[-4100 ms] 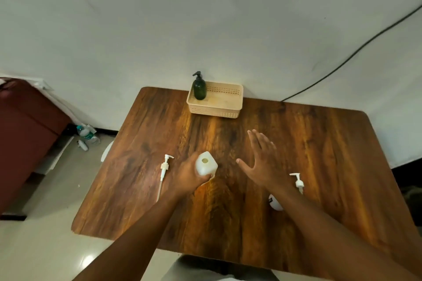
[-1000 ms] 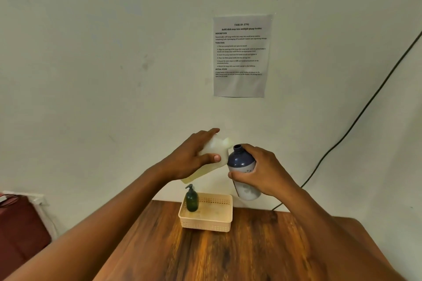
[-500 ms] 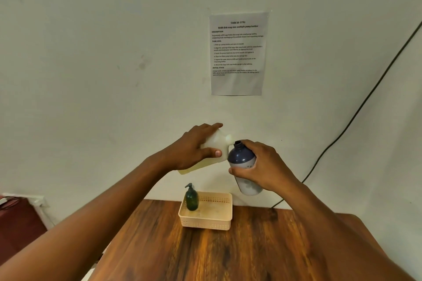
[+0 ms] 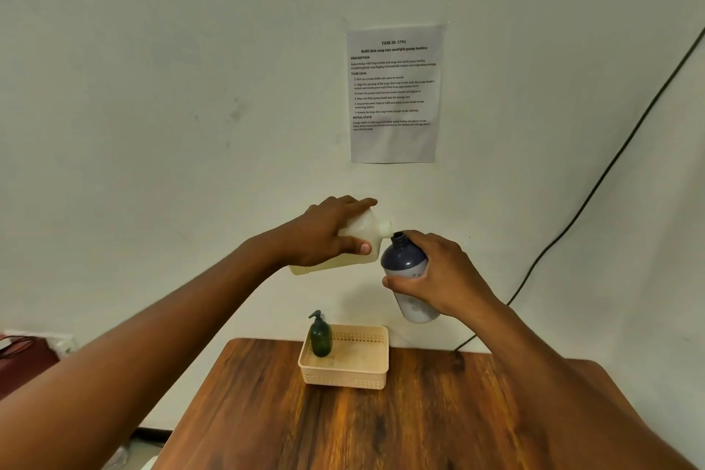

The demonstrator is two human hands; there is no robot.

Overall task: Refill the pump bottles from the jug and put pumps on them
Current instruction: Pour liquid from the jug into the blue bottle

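Note:
My left hand (image 4: 328,233) grips a white translucent jug (image 4: 372,233) holding yellowish liquid, tipped on its side high above the table. Its spout touches the open mouth of a dark blue and white bottle (image 4: 404,263). My right hand (image 4: 442,279) is wrapped around that bottle, which is tilted slightly left and has no pump on it. A dark green pump bottle (image 4: 320,338) with its pump fitted stands upright in the left end of a beige basket (image 4: 358,374).
The basket sits at the far edge of a wooden table (image 4: 381,427) against a white wall. A printed sheet (image 4: 395,93) is taped to the wall, and a black cable (image 4: 595,195) runs down it on the right.
Four seconds ago both hands were low over the table, left on the jug. Since then jug and blue bottle were raised together; over the last second the jug tipped flatter, spout at the bottle mouth.

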